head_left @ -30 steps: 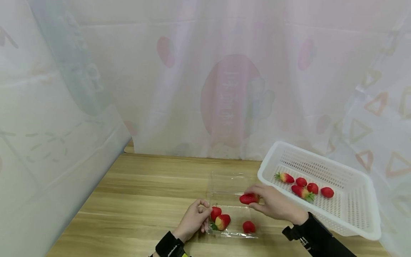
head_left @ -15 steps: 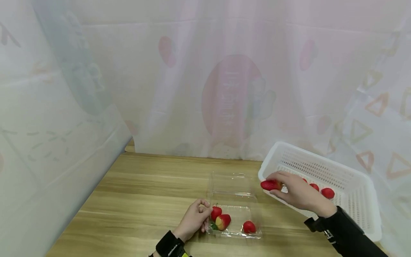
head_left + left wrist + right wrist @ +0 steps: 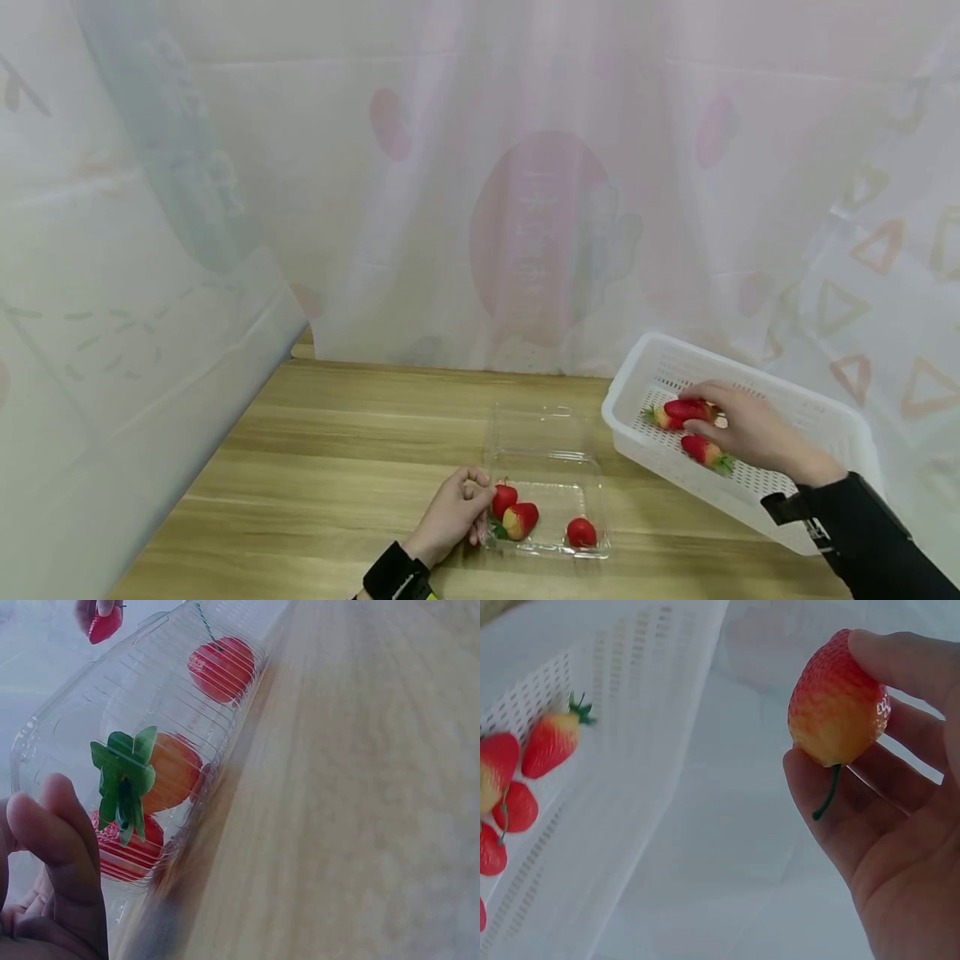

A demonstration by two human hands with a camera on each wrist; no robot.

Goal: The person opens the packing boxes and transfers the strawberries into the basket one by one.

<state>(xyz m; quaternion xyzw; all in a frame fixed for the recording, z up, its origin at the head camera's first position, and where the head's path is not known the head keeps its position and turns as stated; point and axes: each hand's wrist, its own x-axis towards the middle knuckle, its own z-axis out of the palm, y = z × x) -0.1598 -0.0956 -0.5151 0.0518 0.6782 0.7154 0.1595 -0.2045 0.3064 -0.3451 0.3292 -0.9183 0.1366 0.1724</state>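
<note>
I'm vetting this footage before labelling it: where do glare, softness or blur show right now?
Head: the clear plastic box catches thin glints, and the printed curtain looks pale and washed out; left wrist: the wooden table looks soft and smeared; right wrist: the held strawberry carries a small bright highlight.

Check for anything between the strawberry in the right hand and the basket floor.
Possibly: a leafy strawberry in the basket shows partly behind the held strawberry in the head view. No wall shows between; the right hand hides part of the basket.
</note>
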